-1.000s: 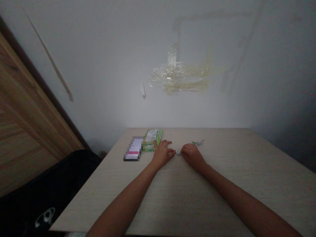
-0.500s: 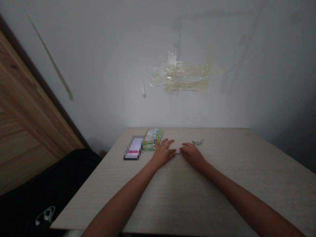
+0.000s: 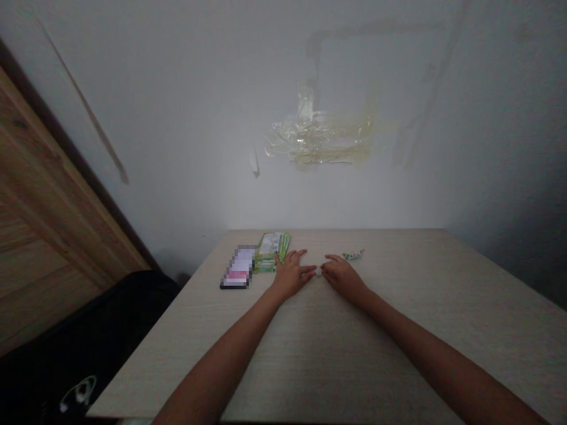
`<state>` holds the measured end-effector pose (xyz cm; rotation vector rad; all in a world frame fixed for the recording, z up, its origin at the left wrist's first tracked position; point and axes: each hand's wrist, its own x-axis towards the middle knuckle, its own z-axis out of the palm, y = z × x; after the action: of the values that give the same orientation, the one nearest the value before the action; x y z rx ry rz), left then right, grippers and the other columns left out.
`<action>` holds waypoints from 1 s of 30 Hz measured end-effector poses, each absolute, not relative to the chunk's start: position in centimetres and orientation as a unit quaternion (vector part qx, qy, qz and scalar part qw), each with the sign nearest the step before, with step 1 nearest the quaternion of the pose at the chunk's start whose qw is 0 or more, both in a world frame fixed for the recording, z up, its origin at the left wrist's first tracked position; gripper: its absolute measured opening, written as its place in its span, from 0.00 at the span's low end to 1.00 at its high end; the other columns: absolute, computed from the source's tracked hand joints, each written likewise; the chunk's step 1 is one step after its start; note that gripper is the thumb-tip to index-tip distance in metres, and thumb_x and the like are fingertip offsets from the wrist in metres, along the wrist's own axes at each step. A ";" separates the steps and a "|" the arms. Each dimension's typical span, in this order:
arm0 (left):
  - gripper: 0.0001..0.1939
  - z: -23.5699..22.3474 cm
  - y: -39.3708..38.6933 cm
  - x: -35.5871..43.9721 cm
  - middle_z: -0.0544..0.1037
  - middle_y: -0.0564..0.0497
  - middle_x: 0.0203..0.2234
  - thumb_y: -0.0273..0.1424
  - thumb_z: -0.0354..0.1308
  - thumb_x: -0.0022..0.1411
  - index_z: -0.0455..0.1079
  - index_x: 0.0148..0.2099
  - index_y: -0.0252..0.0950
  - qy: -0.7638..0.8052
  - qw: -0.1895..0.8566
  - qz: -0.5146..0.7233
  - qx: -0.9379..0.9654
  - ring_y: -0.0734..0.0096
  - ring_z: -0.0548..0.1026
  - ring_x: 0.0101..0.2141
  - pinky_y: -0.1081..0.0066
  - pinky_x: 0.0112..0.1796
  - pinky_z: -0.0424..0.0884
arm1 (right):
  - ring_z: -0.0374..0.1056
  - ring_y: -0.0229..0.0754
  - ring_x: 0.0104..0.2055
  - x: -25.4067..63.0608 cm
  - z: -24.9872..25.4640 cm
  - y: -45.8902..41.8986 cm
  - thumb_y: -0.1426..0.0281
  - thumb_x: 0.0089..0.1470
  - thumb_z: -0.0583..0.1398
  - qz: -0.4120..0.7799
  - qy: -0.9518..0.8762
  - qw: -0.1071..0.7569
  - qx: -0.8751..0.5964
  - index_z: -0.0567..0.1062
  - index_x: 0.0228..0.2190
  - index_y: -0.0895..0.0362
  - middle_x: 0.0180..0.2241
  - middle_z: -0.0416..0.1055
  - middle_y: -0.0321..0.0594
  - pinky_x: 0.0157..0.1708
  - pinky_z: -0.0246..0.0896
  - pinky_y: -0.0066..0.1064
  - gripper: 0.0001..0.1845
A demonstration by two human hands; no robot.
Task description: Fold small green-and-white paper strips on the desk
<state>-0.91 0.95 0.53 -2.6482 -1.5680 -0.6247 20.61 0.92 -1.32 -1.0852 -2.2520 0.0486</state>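
Both my hands rest on the pale wooden table (image 3: 398, 330), fingertips meeting over a tiny white wrapped piece (image 3: 318, 272). My left hand (image 3: 291, 273) pinches one end of it with thumb and forefinger while its other fingers spread out. My right hand (image 3: 343, 275) pinches the other end, fingers curled low on the table. A small green and white candy wrapper (image 3: 353, 255) lies just beyond my right hand.
A stack of green and white packets (image 3: 271, 250) lies left of my left hand, with a blurred flat card or phone (image 3: 239, 274) beside it. A black bag (image 3: 75, 354) sits at lower left, by a wooden door (image 3: 39, 236). Old tape (image 3: 319, 136) clings to the wall.
My hands have drawn slightly closer together over the small piece. The view has shifted a little; nothing else on the table moved.
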 end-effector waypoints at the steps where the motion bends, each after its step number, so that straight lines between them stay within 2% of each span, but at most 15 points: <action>1: 0.15 0.5 1.0 -0.9 0.59 0.54 0.64 0.49 0.51 0.64 0.72 0.50 0.62 -0.499 -0.001 -0.204 -0.842 0.49 0.53 0.63 0.27 0.56 0.33 | 0.63 0.50 0.58 20.6 -1.3 0.9 0.75 0.59 0.56 0.023 -0.854 0.316 -0.413 0.78 0.36 0.58 0.39 0.77 0.46 0.56 0.59 0.46 0.09; 8: 0.11 0.7 1.1 -0.7 0.65 0.54 0.59 0.44 0.55 0.64 0.78 0.42 0.54 -0.491 -0.016 -0.235 -0.839 0.54 0.56 0.62 0.31 0.58 0.34 | 0.63 0.50 0.58 20.9 -1.2 1.3 0.73 0.59 0.56 0.071 -0.850 0.314 -0.417 0.77 0.45 0.56 0.46 0.75 0.48 0.56 0.60 0.46 0.14; 11: 0.10 0.7 1.0 -0.6 0.66 0.53 0.58 0.42 0.57 0.63 0.79 0.38 0.50 -0.506 -0.015 -0.245 -0.827 0.54 0.56 0.61 0.31 0.58 0.33 | 0.62 0.50 0.59 21.2 -1.3 1.6 0.72 0.59 0.57 0.095 -0.853 0.307 -0.410 0.78 0.45 0.54 0.48 0.74 0.47 0.56 0.60 0.46 0.14; 14: 0.09 0.7 0.8 -0.6 0.66 0.52 0.58 0.41 0.58 0.62 0.79 0.38 0.49 -0.512 -0.006 -0.248 -0.822 0.53 0.56 0.61 0.31 0.58 0.34 | 0.62 0.49 0.59 21.2 -1.5 1.7 0.71 0.59 0.57 0.103 -0.853 0.313 -0.405 0.78 0.45 0.54 0.49 0.74 0.46 0.56 0.60 0.45 0.13; 19: 0.09 0.5 0.7 -0.8 0.68 0.49 0.56 0.40 0.58 0.62 0.77 0.43 0.51 -0.516 0.012 -0.251 -0.819 0.53 0.58 0.61 0.31 0.58 0.35 | 0.64 0.48 0.56 20.8 -1.3 0.9 0.74 0.60 0.56 0.060 -0.859 0.338 -0.380 0.77 0.45 0.55 0.46 0.75 0.46 0.55 0.61 0.45 0.14; 25: 0.07 0.5 0.8 -1.1 0.70 0.51 0.54 0.35 0.60 0.61 0.77 0.41 0.49 -0.487 0.010 -0.262 -0.833 0.57 0.59 0.60 0.35 0.60 0.34 | 0.70 0.45 0.44 20.6 -0.9 0.6 0.74 0.58 0.57 0.007 -0.872 0.331 -0.360 0.79 0.37 0.57 0.39 0.77 0.46 0.49 0.63 0.41 0.09; 30: 0.05 0.5 0.9 -0.8 0.70 0.51 0.54 0.35 0.61 0.60 0.78 0.37 0.47 -0.512 -0.021 -0.269 -0.816 0.57 0.60 0.59 0.36 0.60 0.34 | 0.71 0.44 0.43 20.8 -1.1 0.8 0.74 0.58 0.57 -0.001 -0.859 0.323 -0.396 0.78 0.37 0.55 0.37 0.77 0.42 0.56 0.53 0.48 0.10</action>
<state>-0.81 0.91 0.54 -2.5976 -1.6292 -0.8565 20.79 0.82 -1.08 -1.0398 -2.2546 -0.0031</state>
